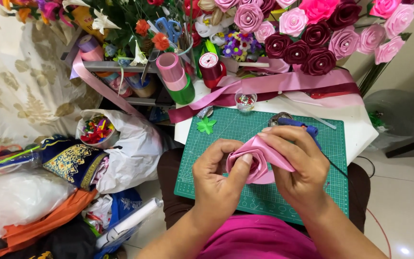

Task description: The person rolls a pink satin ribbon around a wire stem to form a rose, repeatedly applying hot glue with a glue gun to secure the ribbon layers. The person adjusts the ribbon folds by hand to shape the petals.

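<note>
Head cam, looking down: both hands over a green cutting mat [216,129] on a small white table [360,129]. Btwn them a pink ribbon rose [252,160], half-rolled satin, held up off the mat.

Left hand [216,180]: fingers curled round the rose's left side, thumb [241,168] pressed across the front of the bud, so clamped on it. Right hand [300,165]: fingers close together, index & middle laid over the top fold, tips at approx the rose's upper right edge; a flat strip of the pink ribbon runs under the fingers & out toward the palm. Rose sits right in the gap btwn the two thumbs, touching both hands.

Just behind right hand on the mat: a blue-handled tool [303,127], partly hidden, w/ a thin dark cord trailing right. Green paper leaf [206,125] at mat's top-left corner. Small clear cup of beads [246,101] beyond the mat, near long pink ribbon lengths [283,82]. Ribbon spools [173,72] at table's far left, finished pink & maroon roses [307,43] at back. Bags & cloth piled on floor, left.
</note>
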